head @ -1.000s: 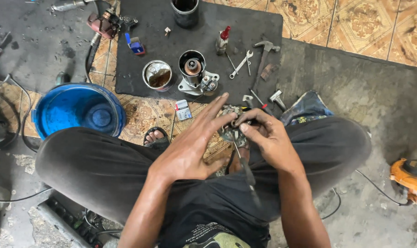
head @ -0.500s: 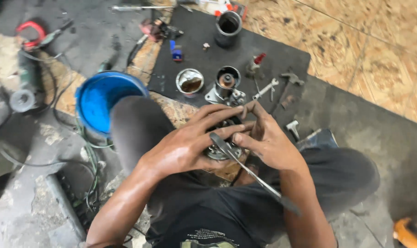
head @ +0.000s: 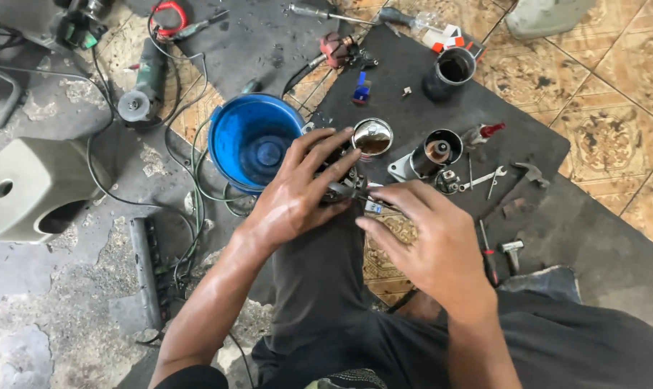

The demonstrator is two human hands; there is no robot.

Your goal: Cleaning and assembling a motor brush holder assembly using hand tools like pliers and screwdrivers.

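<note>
Greasy dark metal, a small motor part, clamped in the left hand just above the knee, fingers curled over its top, beside the blue bucket. Right hand closed around a thin tool whose tip meets the part near the left fingertips; most of that tool hidden under the palm. Risky from here, probably: a slip of the tip off oily metal into the left fingers, or a small piece springing loose and rolling off the dark mat among the cables. Also close by: an open tin of brownish fluid, easily knocked over by a sudden jerk.
</note>
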